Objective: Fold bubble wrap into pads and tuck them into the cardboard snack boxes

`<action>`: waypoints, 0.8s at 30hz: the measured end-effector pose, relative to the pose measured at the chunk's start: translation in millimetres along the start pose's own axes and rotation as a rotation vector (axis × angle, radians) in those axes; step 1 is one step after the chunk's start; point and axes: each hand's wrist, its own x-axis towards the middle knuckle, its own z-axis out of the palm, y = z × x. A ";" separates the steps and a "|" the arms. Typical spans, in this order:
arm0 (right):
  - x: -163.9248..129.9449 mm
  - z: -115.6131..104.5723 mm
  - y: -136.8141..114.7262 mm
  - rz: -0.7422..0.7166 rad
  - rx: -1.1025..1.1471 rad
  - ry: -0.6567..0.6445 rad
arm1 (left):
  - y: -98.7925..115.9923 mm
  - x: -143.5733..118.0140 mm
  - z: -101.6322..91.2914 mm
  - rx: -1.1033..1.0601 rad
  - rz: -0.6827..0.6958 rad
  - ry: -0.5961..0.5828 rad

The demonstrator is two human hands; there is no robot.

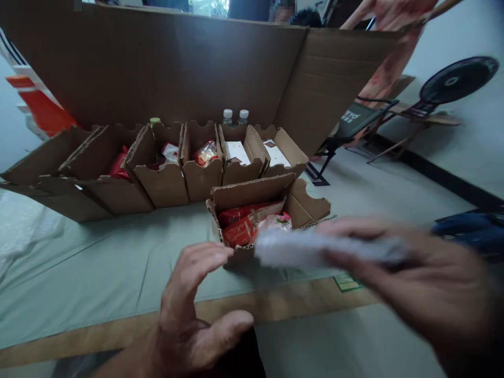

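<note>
My right hand (409, 268) is closed around a pale, flat bundle (291, 249) that looks like bubble wrap, smeared by motion. The bundle is in front of an open cardboard box (252, 191) and covers part of its near wall. Inside that box lie red packets (240, 231) and a pink-and-white packet (274, 222). To the left, my left hand (200, 310) is open, thumb and fingers apart, with nothing between them. Its fingertips are close to the box's near left corner; whether they touch it I cannot tell.
Behind stands a row of cardboard bins (163, 184) holding packets and white boxes, with two capped bottles (235, 116) behind it. A tall cardboard panel (177, 68) rises at the back. Bubble wrap (27, 226) lies left. A person (397, 63), chair (350, 121) and fan (452, 84) are right.
</note>
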 end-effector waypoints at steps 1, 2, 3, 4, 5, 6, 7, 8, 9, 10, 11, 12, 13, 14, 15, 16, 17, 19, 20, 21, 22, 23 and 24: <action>9.2 -8.6 7.3 -0.002 -0.097 0.116 | -3.8 3.6 1.0 0.122 0.049 0.004; 19.4 -16.5 14.8 -0.012 -0.190 0.189 | -7.7 7.1 2.6 0.246 0.071 -0.018; 30.0 -23.0 21.9 -0.037 -0.265 0.204 | -11.7 10.0 5.0 0.353 0.073 -0.050; 40.6 -27.8 28.0 -0.078 -0.315 0.165 | -15.4 12.0 8.0 0.429 0.062 -0.085; 50.6 -30.9 33.0 -0.123 -0.344 0.093 | -18.9 12.9 11.3 0.467 0.045 -0.116; 59.4 -32.5 36.7 -0.168 -0.358 0.010 | -22.0 12.7 14.8 0.472 0.025 -0.144; 66.9 -32.9 39.1 -0.201 -0.365 -0.067 | -24.7 11.7 17.9 0.458 0.008 -0.164; 72.9 -32.4 40.4 -0.228 -0.369 -0.129 | -27.1 10.2 20.3 0.434 -0.002 -0.176; 77.5 -31.2 40.9 -0.249 -0.371 -0.172 | -29.0 8.8 21.7 0.404 -0.004 -0.181; 81.1 -29.5 40.8 -0.270 -0.370 -0.207 | -30.8 7.7 22.0 0.374 0.002 -0.186; 83.9 -27.2 40.2 -0.294 -0.362 -0.236 | -32.5 7.3 21.2 0.346 0.013 -0.194; 86.4 -24.3 39.4 -0.318 -0.346 -0.261 | -34.3 7.7 19.1 0.320 0.024 -0.209; 88.7 -20.6 38.5 -0.340 -0.325 -0.290 | -36.1 8.7 16.1 0.296 0.032 -0.224; 91.1 -16.1 37.5 -0.361 -0.302 -0.325 | -37.8 10.3 12.3 0.275 0.036 -0.240; 93.7 -10.6 36.4 -0.378 -0.276 -0.367 | -39.4 12.1 8.0 0.259 0.033 -0.256; 96.4 -4.1 35.2 -0.390 -0.249 -0.416 | -40.8 13.9 3.5 0.247 0.026 -0.274; 99.1 3.5 33.9 -0.396 -0.220 -0.469 | -41.7 15.6 -0.7 0.239 0.019 -0.289; 104.3 22.3 30.8 -0.394 -0.175 -0.591 | -42.2 18.0 -6.9 0.232 0.009 -0.309; 106.4 33.3 29.1 -0.394 -0.165 -0.653 | -41.8 18.7 -8.5 0.233 0.004 -0.315; 108.1 45.2 27.3 -0.395 -0.164 -0.715 | -41.3 19.1 -9.1 0.236 0.003 -0.313; 109.3 57.6 25.5 -0.394 -0.172 -0.782 | -40.8 19.2 -8.9 0.242 -0.001 -0.310; 109.8 70.1 24.0 -0.393 -0.185 -0.855 | -40.4 19.2 -8.1 0.248 -0.005 -0.307; 109.7 82.2 22.9 -0.386 -0.206 -0.937 | -40.3 19.2 -6.9 0.253 -0.011 -0.305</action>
